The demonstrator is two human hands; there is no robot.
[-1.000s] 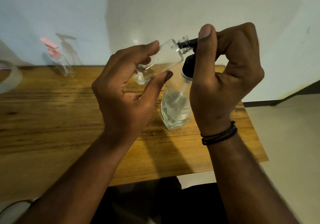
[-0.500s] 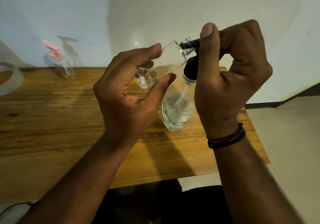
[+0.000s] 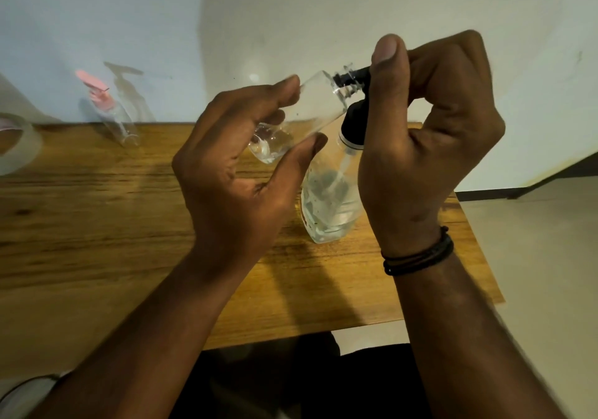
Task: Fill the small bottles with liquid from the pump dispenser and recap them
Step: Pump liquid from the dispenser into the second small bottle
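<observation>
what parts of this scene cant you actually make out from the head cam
- Pump dispenser, head view: the top of its black pump head is covered by the right hand, so how far it is pressed cannot be seen.
- Small bottle: the left hand covers part of it; the clear liquid's level is hard to read.
- Tape roll: cut off by the left edge.
- Pink-capped bottle: too blurred to tell whether it holds liquid.

Two bare forearms, no sleeves. Left hand point(image 3: 236, 172) without rings or bands. Right hand point(image 3: 420, 147) likewise ringless; below its fingers, at the wrist, a black cord bracelet point(image 3: 417, 255) of several thin strands, wrapped close. Short, trimmed nails on both thumbs. Dark clothing at the lap.
</observation>
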